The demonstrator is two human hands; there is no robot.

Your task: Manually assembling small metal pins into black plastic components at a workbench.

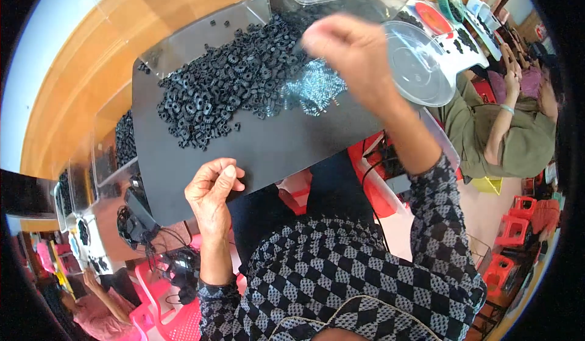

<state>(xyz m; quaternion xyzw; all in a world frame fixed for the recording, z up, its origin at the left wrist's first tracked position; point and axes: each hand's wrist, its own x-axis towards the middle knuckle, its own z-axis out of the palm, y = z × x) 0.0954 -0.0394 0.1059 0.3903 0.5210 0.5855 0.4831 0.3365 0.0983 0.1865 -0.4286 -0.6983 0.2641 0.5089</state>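
Black parts (pixel 213 85) and silvery springs (pixel 314 89) lie heaped by the right grip (pixel 354 47), probably for easy reach; I cannot tell its blurred state. Left grip (pixel 211 189) pinched, contents hidden.

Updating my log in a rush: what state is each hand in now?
Left hand: closed, thumb by curled fingers; no held piece can be made out.
Right hand: blurred near the silvery pieces, fingers curled; open or closed cannot be told.

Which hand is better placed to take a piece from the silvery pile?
Probably the right hand: it appears close to the silvery pile, while the left hand is farther off, by the dark tabletop's near edge.
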